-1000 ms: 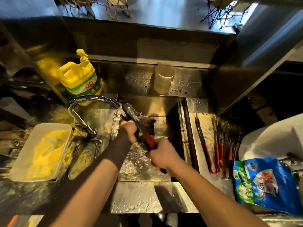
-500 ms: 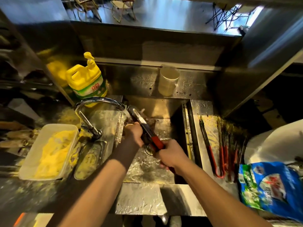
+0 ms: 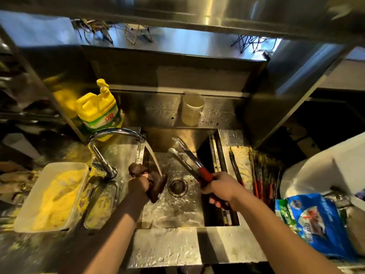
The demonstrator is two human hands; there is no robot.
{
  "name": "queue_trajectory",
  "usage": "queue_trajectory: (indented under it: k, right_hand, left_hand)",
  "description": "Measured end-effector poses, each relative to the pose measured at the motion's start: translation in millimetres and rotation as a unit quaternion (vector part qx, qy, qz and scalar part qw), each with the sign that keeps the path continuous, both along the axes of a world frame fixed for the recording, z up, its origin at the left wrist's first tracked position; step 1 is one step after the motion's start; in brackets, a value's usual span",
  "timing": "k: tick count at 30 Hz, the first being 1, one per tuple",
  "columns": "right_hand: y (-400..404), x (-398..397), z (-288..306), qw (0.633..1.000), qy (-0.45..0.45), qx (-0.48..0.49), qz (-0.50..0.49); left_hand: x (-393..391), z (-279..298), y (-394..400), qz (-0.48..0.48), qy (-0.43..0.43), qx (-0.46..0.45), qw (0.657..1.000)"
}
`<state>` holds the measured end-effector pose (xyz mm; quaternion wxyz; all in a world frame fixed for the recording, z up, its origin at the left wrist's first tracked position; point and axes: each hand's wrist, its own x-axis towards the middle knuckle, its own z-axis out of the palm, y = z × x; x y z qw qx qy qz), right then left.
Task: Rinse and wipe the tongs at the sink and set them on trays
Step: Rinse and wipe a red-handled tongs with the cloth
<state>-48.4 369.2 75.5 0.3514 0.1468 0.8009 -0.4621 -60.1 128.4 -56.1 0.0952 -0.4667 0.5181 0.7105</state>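
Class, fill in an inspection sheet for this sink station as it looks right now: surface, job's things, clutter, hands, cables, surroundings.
Surface: steel sink wet; faucet running.
Job's things: red-handled tongs held over the basin; more tongs lying on the right drainboard; dark cloth under the stream.
Clutter: yellow detergent jug, white tub, cup, blue bag.
Hands: left hand grips cloth; right hand grips tongs.
Cables: nothing seen.
Surroundings: steel shelving, dim lighting.

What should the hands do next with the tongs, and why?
Probably bring the tongs left, back to the cloth. The right hand holds them away from the water, while the left hand rinses the cloth.
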Motion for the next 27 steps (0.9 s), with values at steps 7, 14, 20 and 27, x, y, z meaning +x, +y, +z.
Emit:
queue_trajectory:
  k: [7, 14, 20, 27]
  right_hand:
    - [-22, 2, -15, 0.895, 0.242, 0.322, 0.194]
    - [-20, 13, -6, 0.949, 0.224, 0.195, 0.107]
    - [16, 29, 15, 0.985, 0.171, 0.022, -0.030]
    - [107, 68, 46, 0.962, 0.252, 0.046, -0.095]
  left_hand:
    - [14, 7, 8, 0.020, 0.074, 0.006, 0.997]
    - [25, 41, 16, -0.068, 0.126, 0.046, 0.989]
    - [21, 64, 60, -0.136, 0.146, 0.028, 0.979]
    - [20, 91, 171, -0.232, 0.182, 0.049, 0.954]
